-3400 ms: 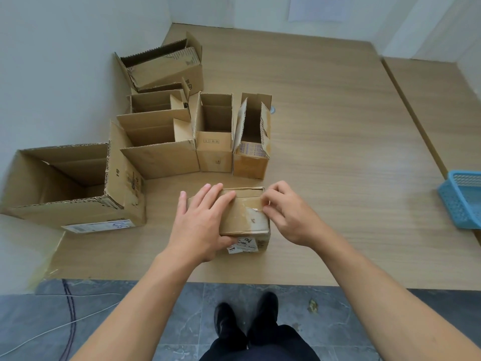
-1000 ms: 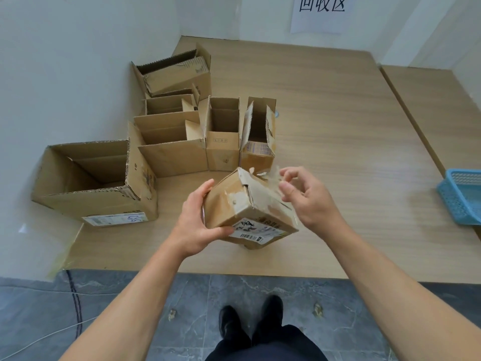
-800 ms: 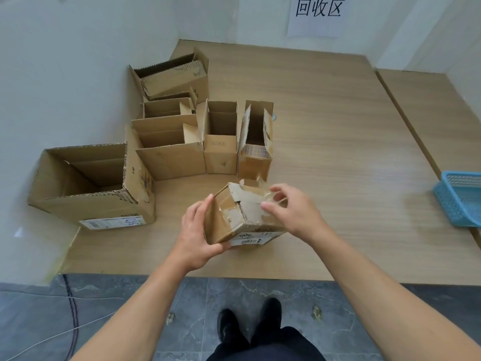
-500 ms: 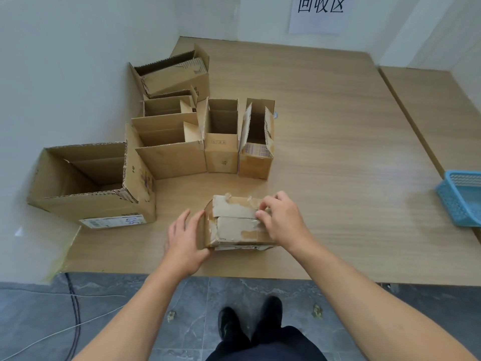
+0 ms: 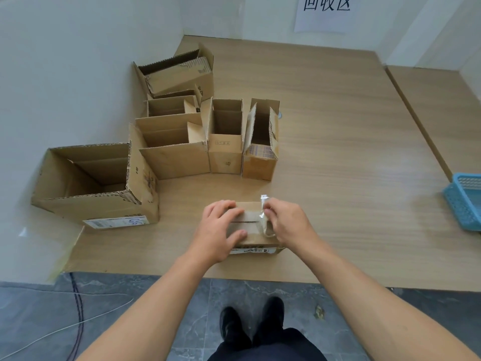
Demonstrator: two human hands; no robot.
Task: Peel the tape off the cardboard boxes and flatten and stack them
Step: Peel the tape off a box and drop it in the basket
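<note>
While the left hand (image 5: 221, 227) lies flat on the top of the small box (image 5: 249, 231), its fingers are stretched across the cardboard towards the right and its thumb rests on the same top face, so this hand presses and does not grip. The left forearm comes up from the lower left side with the wrist nearly straight.

At the right end of the small box the right hand (image 5: 289, 222) has its fingers curled and pinches a strip of clear tape (image 5: 263, 201). One end of the tape stands up above the box, and a lower part of it hangs at the right end; I cannot tell how much is stuck. The right forearm comes from the lower right.

The small box stands on the wooden table (image 5: 338, 152), close to its near edge, with a printed label (image 5: 250, 250) on the side facing the person.

Behind the small box a row of open boxes (image 5: 225, 142) stands upright, touching each other, and more open boxes are behind that row by the wall. To the left of the small box a large open box (image 5: 96, 183) lies on its side. Far to the right of the small box is a blue basket (image 5: 466, 199). Below the small box, on the grey floor (image 5: 156, 321), are black shoes (image 5: 250, 319).
</note>
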